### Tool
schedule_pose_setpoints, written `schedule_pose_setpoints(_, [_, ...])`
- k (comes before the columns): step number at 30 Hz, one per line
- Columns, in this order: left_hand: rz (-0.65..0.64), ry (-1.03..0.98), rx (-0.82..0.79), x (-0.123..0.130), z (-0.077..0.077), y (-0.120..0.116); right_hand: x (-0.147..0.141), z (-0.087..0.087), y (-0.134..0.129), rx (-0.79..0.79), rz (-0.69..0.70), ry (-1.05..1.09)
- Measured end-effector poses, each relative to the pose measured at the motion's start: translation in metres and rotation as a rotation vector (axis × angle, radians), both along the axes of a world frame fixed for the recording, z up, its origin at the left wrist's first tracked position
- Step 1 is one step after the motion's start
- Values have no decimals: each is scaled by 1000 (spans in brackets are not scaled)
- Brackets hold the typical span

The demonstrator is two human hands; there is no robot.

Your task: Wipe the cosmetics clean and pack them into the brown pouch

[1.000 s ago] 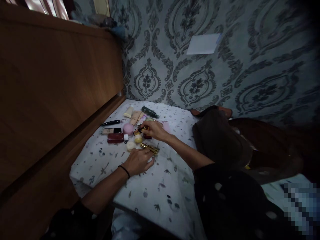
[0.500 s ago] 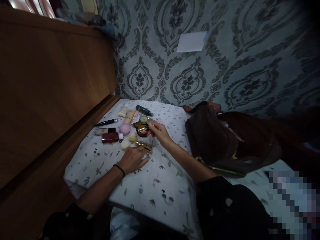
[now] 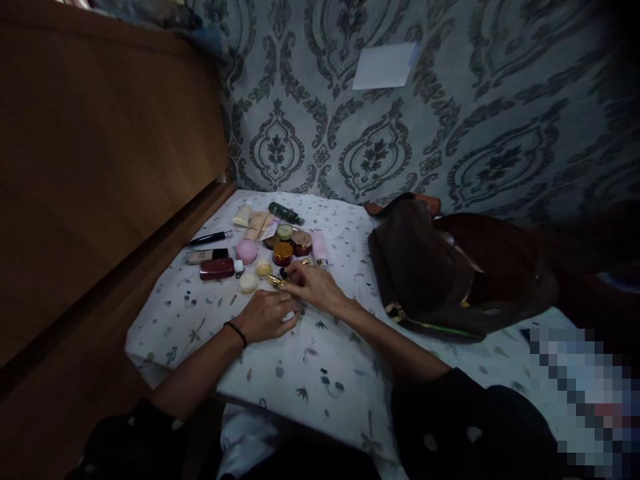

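Note:
My right hand (image 3: 317, 288) is closed with a pinch on a gold-and-black lipstick tube (image 3: 285, 273), low over the sheet; the fingers partly cover it. A second gold tube (image 3: 276, 281) lies just beneath those fingertips. My left hand (image 3: 265, 316), a dark band at its wrist, rests palm down on the patterned sheet with its fingers loosely extended, close to the right hand. Ahead of the hands are a jar with an amber lid (image 3: 283, 253), a small yellow round item (image 3: 263, 268) and a cream round item (image 3: 248, 283).
A dark red bottle (image 3: 218, 269), a foundation bottle (image 3: 206, 256), a black pen-like tube (image 3: 209, 238), a pink ball (image 3: 247, 251), a pink tube (image 3: 319, 247) and a dark green bottle (image 3: 286, 213) lie around. On the right sits a brown bag (image 3: 415, 267); wooden furniture (image 3: 115, 153) borders the left.
My right hand has moved toward me and down with the gold tube, from over the jars to beside the second gold tube. The jars and pink tube are now uncovered. My left hand stays nearly still.

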State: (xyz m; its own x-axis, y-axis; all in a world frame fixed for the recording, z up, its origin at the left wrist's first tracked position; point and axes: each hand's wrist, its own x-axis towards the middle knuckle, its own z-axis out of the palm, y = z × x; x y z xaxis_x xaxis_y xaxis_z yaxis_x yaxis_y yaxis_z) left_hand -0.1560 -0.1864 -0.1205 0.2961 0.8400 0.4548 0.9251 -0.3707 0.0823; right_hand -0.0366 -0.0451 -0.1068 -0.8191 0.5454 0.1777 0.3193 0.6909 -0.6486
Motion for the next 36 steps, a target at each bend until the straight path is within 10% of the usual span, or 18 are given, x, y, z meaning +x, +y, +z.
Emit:
schedule_pose_setpoints(14, [-6,10,1,0,1,0,5,-11,-3,-531,172,186])
schedule_pose_setpoints(25, [6,-23,5,1,-1,2,4,-10,12,417,-116,-197])
schedule_pose_setpoints(36, [64,-43,-13,2,0,1,10,14,8,300,-104,-426])
